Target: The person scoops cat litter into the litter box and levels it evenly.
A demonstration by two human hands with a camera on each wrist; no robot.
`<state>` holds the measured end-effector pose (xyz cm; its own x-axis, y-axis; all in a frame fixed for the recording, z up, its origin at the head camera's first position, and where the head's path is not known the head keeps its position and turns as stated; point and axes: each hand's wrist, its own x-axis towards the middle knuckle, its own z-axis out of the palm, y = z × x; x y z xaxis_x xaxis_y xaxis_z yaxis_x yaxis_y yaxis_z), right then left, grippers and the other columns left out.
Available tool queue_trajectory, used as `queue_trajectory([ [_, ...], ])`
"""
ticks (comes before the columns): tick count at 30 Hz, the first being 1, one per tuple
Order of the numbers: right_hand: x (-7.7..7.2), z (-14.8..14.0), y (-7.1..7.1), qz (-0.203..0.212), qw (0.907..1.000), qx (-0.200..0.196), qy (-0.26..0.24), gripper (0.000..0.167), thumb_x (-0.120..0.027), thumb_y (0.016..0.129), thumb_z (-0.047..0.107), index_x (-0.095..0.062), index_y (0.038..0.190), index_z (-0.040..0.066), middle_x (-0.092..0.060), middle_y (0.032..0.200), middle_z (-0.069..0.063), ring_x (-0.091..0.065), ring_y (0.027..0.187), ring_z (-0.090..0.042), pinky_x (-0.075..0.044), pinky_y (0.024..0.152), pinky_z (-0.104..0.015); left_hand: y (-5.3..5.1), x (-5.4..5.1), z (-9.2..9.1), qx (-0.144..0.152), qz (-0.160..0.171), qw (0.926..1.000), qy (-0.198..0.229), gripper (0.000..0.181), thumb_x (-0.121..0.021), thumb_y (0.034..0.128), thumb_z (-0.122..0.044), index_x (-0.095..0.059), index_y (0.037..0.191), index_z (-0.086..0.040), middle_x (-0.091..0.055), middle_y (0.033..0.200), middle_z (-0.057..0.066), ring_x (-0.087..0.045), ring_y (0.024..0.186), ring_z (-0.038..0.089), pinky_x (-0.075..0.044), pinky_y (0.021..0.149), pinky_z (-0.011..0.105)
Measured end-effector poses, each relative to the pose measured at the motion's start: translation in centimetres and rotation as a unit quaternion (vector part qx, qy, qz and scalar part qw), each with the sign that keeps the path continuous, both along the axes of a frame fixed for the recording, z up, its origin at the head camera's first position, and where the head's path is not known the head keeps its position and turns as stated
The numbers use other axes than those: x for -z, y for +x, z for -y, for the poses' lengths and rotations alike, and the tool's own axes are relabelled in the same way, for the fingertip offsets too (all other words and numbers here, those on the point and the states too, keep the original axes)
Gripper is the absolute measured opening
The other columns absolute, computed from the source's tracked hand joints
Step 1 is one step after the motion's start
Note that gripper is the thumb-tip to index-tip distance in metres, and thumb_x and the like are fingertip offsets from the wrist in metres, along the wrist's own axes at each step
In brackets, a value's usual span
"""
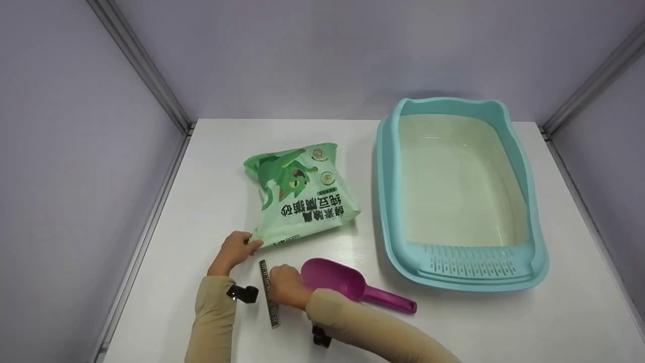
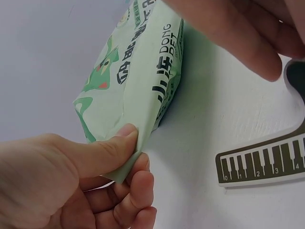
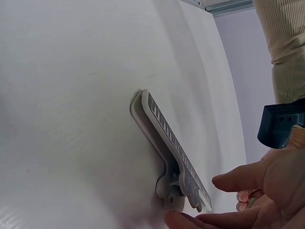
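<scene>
A green cat litter bag (image 1: 302,196) lies on the white table. My left hand (image 1: 237,250) pinches its near left corner; in the left wrist view the thumb (image 2: 102,152) and curled fingers hold the folded edge. To the right of that corner is a wide bag clip (image 1: 269,297) with dark, numbered ruler marks. Beside the clip is my right hand (image 1: 289,286). In the right wrist view its thumb (image 3: 243,178) and a finger lie apart on either side of the clip's handle end (image 3: 183,191). Whether a fingertip touches the handle is hard to tell.
A purple scoop (image 1: 332,277) lies right of my right hand, partly behind the forearm, its handle pointing right. On the right of the table stands a large turquoise litter box (image 1: 388,201) with a slotted front step. Pale walls enclose the table at the back and sides.
</scene>
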<state>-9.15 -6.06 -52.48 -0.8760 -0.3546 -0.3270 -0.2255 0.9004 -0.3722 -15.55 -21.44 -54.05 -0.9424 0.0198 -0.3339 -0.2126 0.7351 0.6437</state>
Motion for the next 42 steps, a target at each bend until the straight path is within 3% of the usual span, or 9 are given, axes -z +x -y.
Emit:
queue_trajectory([
  [6,-0.2,-0.1,-0.4,-0.015,0.9997,-0.008,-0.019,0.012,-0.066,0.080,0.004,-0.061,0.069,0.004,-0.067,0.072,-0.010,-0.054,0.059,-0.016,-0.045,0.049,-0.027,0.1,0.0,0.1,0.005,-0.007,1.0000,0.001,0.033,-0.062,0.0928,-0.019,-0.053,0.063,-0.007,-0.065,0.068,0.011,-0.045,0.059,0.011,-0.036,0.057,0.022],
  [13,-0.8,-1.0,-1.2,-0.011,0.9969,0.003,-0.078,0.023,-0.067,0.083,0.011,-0.056,0.065,0.003,-0.065,0.069,-0.012,-0.048,0.058,-0.016,-0.040,0.049,-0.028,0.1,-0.1,0.0,0.000,0.005,1.0000,0.000,0.030,-0.062,0.0932,-0.021,-0.059,0.068,-0.005,-0.065,0.069,0.009,-0.048,0.061,0.012,-0.037,0.056,0.022],
  [19,-1.3,-2.2,-2.2,-0.035,0.9909,-0.002,-0.130,0.014,-0.066,0.084,0.011,-0.070,0.077,-0.001,-0.072,0.078,-0.012,-0.065,0.071,-0.023,-0.051,0.059,-0.027,-0.1,-0.1,0.0,-0.004,0.010,0.9999,-0.006,0.028,-0.062,0.0931,-0.022,-0.058,0.071,-0.004,-0.066,0.072,0.010,-0.050,0.063,0.013,-0.038,0.058,0.022],
  [25,-1.0,-3.4,-3.2,-0.030,0.9778,-0.015,-0.207,0.014,-0.065,0.083,0.006,-0.075,0.084,-0.003,-0.075,0.080,-0.014,-0.067,0.072,-0.022,-0.049,0.061,-0.019,-0.1,-0.2,0.0,0.004,0.008,0.9999,-0.006,0.034,-0.062,0.0927,-0.021,-0.047,0.064,-0.010,-0.065,0.071,0.010,-0.048,0.062,0.013,-0.038,0.057,0.023],
  [30,-1.1,-4.2,-3.9,0.002,0.9666,0.000,-0.256,0.014,-0.063,0.085,0.005,-0.074,0.089,-0.004,-0.074,0.083,-0.016,-0.062,0.071,-0.014,-0.047,0.063,-0.016,0.0,-0.4,0.0,0.002,0.013,0.9999,0.001,0.037,-0.063,0.0923,-0.021,-0.041,0.063,-0.013,-0.063,0.070,0.008,-0.047,0.061,0.013,-0.037,0.056,0.022],
  [35,-1.3,-5.1,-4.5,0.050,0.9555,0.020,-0.290,0.016,-0.059,0.090,0.005,-0.072,0.093,-0.004,-0.074,0.082,-0.018,-0.068,0.068,-0.021,-0.043,0.056,-0.013,0.0,-0.7,0.0,0.008,0.017,0.9998,0.002,0.042,-0.064,0.0921,-0.022,-0.035,0.063,-0.015,-0.042,0.059,-0.003,-0.039,0.058,0.012,-0.032,0.055,0.023],
  [39,-1.3,-5.9,-5.0,0.080,0.9436,0.045,-0.318,0.018,-0.057,0.092,0.004,-0.070,0.097,-0.006,-0.073,0.086,-0.021,-0.071,0.071,-0.027,-0.045,0.055,-0.013,0.0,-1.3,0.0,0.014,0.013,0.9998,-0.005,0.034,-0.066,0.0910,-0.023,-0.043,0.070,-0.009,-0.036,0.061,-0.002,-0.037,0.061,0.013,-0.031,0.057,0.024],
  [42,-1.2,-6.5,-5.5,0.092,0.9354,0.066,-0.335,0.019,-0.057,0.092,0.003,-0.068,0.100,-0.009,-0.072,0.087,-0.023,-0.069,0.067,-0.021,-0.050,0.055,-0.015,0.1,-1.7,0.0,0.010,0.011,0.9999,-0.007,0.026,-0.068,0.0892,-0.023,-0.058,0.087,0.000,-0.055,0.073,0.007,-0.048,0.069,0.016,-0.041,0.063,0.027],
])
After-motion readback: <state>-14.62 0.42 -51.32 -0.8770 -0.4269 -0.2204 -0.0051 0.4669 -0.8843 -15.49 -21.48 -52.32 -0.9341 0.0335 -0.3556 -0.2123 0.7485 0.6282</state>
